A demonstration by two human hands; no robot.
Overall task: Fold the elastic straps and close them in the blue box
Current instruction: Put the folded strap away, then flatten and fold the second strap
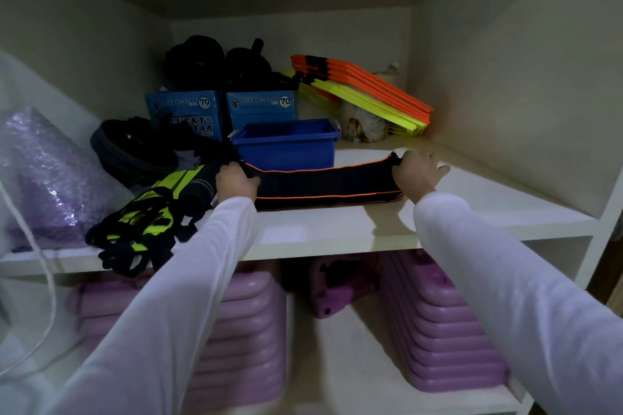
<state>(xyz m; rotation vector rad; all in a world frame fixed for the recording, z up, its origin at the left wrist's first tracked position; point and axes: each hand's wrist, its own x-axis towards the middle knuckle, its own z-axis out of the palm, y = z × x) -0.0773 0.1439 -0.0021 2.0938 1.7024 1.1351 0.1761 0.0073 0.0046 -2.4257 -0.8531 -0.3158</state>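
White cupboard shelving (337,229) filled the dim view, with the blue box (286,145) standing open near the middle of the upper shelf. At about nine o'clock from the box lay a heap of black and yellow-green straps (141,226), apparently still unfolded, though the light was too poor to be sure. Just in front of the box, at its six o'clock, a dark elastic strap (323,184) with orange edging lay stretched flat across the shelf.

To fold it well, both ends should probably be kept level and brought together so the orange edges line up, then the fold pressed flat before halving again to fit the box.

The left hand (236,182) gripped the strap's left end, fingers curled over the fabric. The right hand (418,172), at three o'clock from the strap's middle, pinched the far corner of the right end, with the remaining fingers spread loosely beyond it onto the shelf. Between the two hands the strap looked taut and resting on the board. No lid for the box could be made out.
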